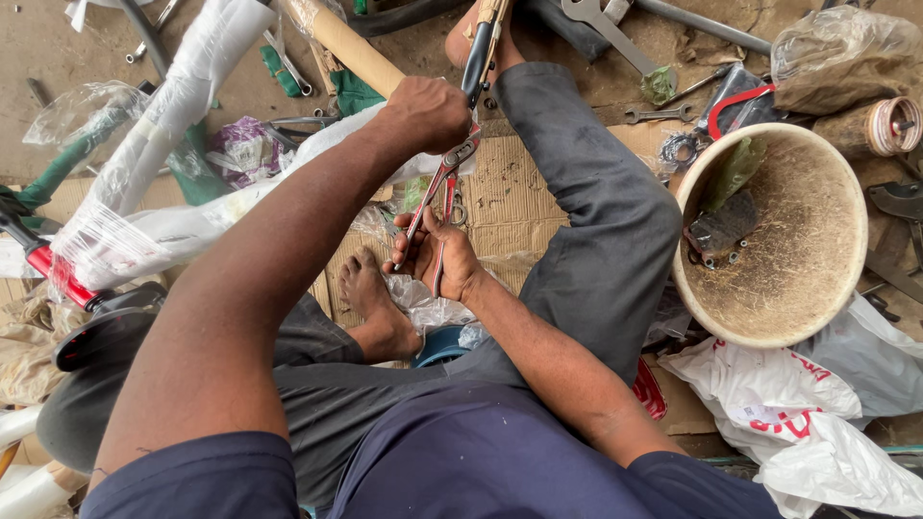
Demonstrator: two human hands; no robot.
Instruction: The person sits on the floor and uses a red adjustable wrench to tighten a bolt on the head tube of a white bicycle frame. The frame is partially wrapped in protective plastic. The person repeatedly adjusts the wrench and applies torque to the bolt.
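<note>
My left hand (423, 113) is closed around a slim black and tan bicycle part (478, 60) that runs up toward my foot. My right hand (444, 258) grips the red handles of a pair of pliers (435, 197). The pliers' jaws reach up to the part just below my left hand. I sit on flattened cardboard (519, 187) with my legs in grey trousers on either side. A bicycle frame (168, 115) wrapped in clear plastic lies to the left.
A large dirty cream bowl (817, 288) holding small metal parts sits at right. Spanners (615, 38), a roll of tape (889, 125) and loose tools lie along the top. White plastic bags (798, 413) lie at the lower right. A black saddle (96, 332) is at left.
</note>
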